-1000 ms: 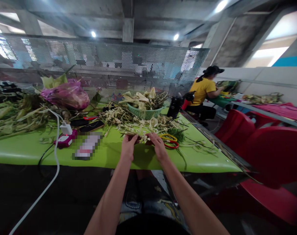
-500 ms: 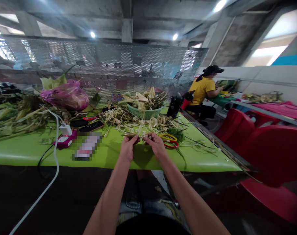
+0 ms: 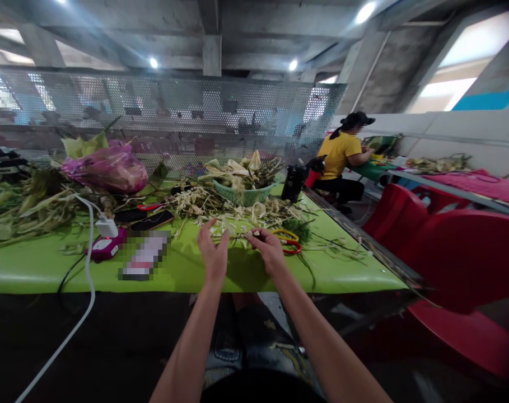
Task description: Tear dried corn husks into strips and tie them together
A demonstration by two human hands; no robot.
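My right hand (image 3: pixel 266 246) pinches a thin, pale piece of dried plant stem (image 3: pixel 239 237) over the front of the green-covered table (image 3: pixel 246 277). To its left, my left hand (image 3: pixel 212 246) is open, thumb and fingers spread apart near the stem's other end. Just beyond both hands lies a spread of dried plant scraps (image 3: pixel 204 202). Scissors with yellow and red handles (image 3: pixel 291 244) rest right beside my right hand. Behind the scraps stands a light green basket (image 3: pixel 243 193) filled with dry husks and stems.
On the left are a phone (image 3: pixel 147 254), a purple power block (image 3: pixel 107 245) with a white cable, and a pink plastic bag (image 3: pixel 107 168) among long dried stalks. A black object (image 3: pixel 294 182) stands right of the basket. Red chairs (image 3: pixel 451 252) and a seated person (image 3: pixel 342 154) are at right.
My left hand has let go of the plant piece and spread its fingers, shifting slightly left. My right hand still pinches the stem. The whole view has shifted a little.
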